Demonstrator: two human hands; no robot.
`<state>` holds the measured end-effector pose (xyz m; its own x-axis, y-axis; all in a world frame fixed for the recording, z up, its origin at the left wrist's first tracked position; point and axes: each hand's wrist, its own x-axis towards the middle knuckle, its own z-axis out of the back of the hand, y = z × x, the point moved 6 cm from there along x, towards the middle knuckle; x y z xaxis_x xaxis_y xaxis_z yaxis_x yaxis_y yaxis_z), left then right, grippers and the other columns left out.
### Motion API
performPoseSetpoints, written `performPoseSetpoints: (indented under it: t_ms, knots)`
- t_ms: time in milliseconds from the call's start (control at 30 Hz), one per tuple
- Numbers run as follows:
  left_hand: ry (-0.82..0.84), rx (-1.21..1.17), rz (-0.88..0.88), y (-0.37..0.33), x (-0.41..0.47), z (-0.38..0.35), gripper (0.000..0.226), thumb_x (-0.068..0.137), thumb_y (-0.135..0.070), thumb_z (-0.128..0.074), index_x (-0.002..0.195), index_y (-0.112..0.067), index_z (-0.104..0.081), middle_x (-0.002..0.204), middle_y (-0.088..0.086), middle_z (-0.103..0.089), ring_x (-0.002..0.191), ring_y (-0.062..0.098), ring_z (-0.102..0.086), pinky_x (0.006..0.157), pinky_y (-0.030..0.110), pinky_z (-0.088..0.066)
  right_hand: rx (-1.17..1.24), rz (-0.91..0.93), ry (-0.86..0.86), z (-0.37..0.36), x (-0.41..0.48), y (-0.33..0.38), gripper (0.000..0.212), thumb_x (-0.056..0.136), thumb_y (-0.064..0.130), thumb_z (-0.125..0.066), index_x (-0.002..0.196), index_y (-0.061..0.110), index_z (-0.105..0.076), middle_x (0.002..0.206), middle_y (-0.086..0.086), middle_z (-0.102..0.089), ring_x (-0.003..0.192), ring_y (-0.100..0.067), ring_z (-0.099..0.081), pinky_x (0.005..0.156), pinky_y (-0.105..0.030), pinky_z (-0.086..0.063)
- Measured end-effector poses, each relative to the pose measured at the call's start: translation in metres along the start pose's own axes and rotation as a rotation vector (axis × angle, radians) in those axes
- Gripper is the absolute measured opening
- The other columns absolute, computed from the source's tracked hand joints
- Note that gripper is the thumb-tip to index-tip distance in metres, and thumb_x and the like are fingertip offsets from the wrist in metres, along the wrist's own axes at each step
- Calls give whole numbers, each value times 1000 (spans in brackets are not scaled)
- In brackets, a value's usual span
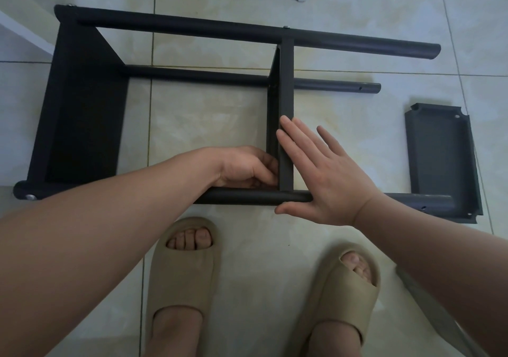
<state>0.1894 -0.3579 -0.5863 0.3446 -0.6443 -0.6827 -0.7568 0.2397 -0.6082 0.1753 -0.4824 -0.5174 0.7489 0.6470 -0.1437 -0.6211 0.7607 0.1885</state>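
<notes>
Black shelf [287, 81] against flat right hand [324, 180]

The left hand [244, 167] and right hand [324, 175] are bare, like both forearms; each foot wears a thick beige open-toed slide sandal [181, 274].

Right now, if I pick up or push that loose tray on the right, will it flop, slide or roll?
The tray looks like rigid sheet with folded-up rims, so it probably stays stiff. It lies flat on smooth tiles, so a push likely slides it, not rolls it. Its near corner meets the pole end, which may snag.
</notes>
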Motion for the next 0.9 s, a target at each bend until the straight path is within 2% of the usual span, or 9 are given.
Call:
performPoseSetpoints:
  t_ms: [200,300,567,667,900]
  knots:
    - [9,37,39,3,1,-2,20,93,5,-51,86,-4,-67,74,8,-71,68,17,-70,65,25,-56,1,-2,7,0,0,1,112,85,84,-39,161,5,-16,170,-10,-4,157,-26,-3,124,-56,-18]
    - [-35,75,53,5,3,2,15,91,5,-55,88,-3,-67,73,8,-70,68,18,-68,66,26,-55,2,-2,8,0,0,0,112,85,83,-39,161,4,-15,170,-10,-4,157,-26,-3,124,-56,-18]
    - [-55,53,66,2,4,6,21,88,11,-55,81,-5,-67,71,10,-68,65,18,-70,64,26,-58,-2,4,-5,-1,0,0,112,85,84,-40,161,4,-17,170,-10,-4,157,-26,-4,124,-56,-18]
    - [-38,57,68,1,3,6,22,88,11,-55,83,-5,-68,74,11,-69,68,18,-70,67,27,-59,-4,3,-4,-1,0,0,112,85,84,-39,161,4,-16,170,-10,-4,157,-26,-3,124,-55,-18]
    - [-27,20,24,2,3,3,19,90,14,-51,94,-3,-60,77,11,-66,67,17,-69,64,24,-56,1,5,-12,0,0,0,111,85,83,-39,160,3,-17,170,-11,-5,157,-26,-4,124,-56,-18]
